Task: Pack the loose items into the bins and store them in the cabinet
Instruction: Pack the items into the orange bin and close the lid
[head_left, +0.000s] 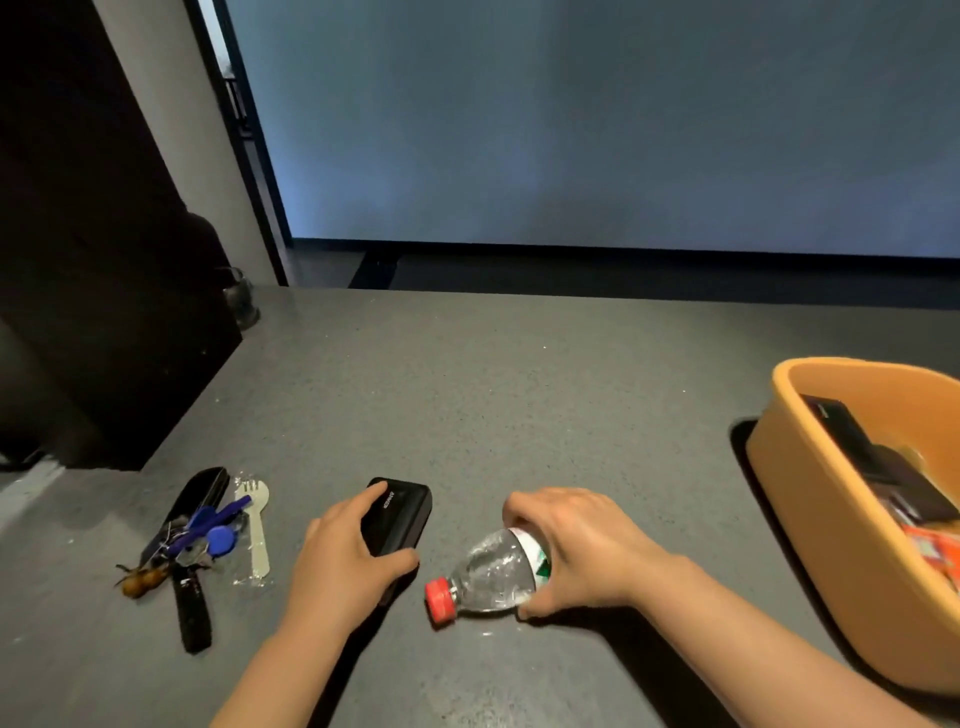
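Your speckled grey countertop (467, 395) spreads matte and flat. At the right edge sits a smooth orange plastic bin (810, 467) with rounded corners, already holding dark boxes and a red packet. Your right hand (576, 551) curls around a clear, ribbed plastic bottle (488, 571) lying on its side, red cap toward you, label unreadable. Your left hand (343, 556) grips a black rounded power bank (400, 519) printed "ANKER". Far left lie a wrapped pale fork (257, 530) and a bunch of keys (202, 535) with blue tags.
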